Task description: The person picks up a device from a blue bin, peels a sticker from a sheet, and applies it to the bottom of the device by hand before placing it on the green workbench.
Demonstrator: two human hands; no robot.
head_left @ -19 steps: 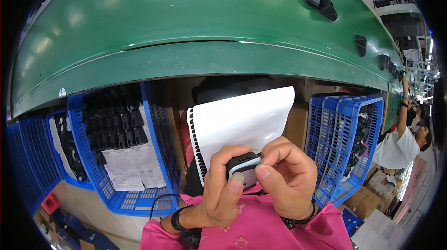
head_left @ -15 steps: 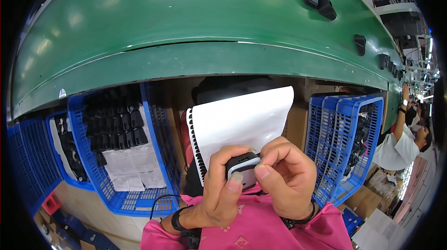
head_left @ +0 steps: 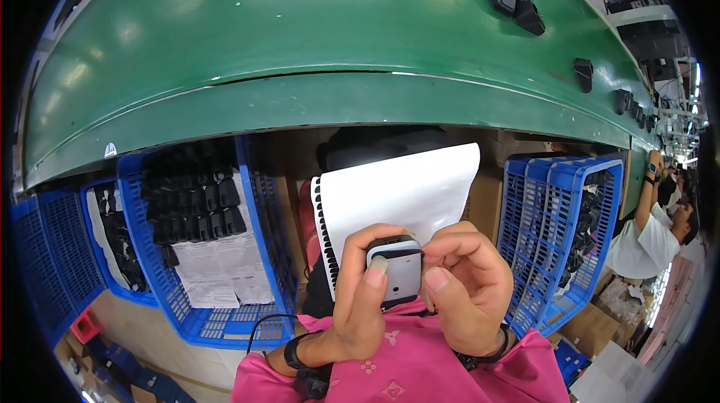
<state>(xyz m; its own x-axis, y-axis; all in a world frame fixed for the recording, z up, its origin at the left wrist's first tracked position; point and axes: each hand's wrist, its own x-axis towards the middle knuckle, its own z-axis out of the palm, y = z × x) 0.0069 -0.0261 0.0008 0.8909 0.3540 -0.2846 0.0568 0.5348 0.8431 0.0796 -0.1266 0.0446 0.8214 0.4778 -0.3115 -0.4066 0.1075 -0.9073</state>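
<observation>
Hold the device [head_left: 405,275] at near centre, over the near part of the white sheet [head_left: 397,185], pale face toward the eye. Clasp with the left hand [head_left: 360,305]: thumb pressed on the left margin of the pale face, forefinger curled around the far side. Set the right hand [head_left: 472,287] at the right edge, thumb and forefinger bent toward the casing. Unable to tell from this view: a small part pinched between the right fingertips, or mere contact with the edge. As a judgement, steady the casing with the left hand alone, leaving the right fingertips free for light, fine movement. Work evenly along the edge, avoiding nail scratches on the smooth face. Tilt slightly for a clear view of the dark band at the far edge. Stay well apart from the black parts [head_left: 199,200] in the left basket [head_left: 152,264], the right basket [head_left: 559,245] and the far green bench [head_left: 300,20].
</observation>
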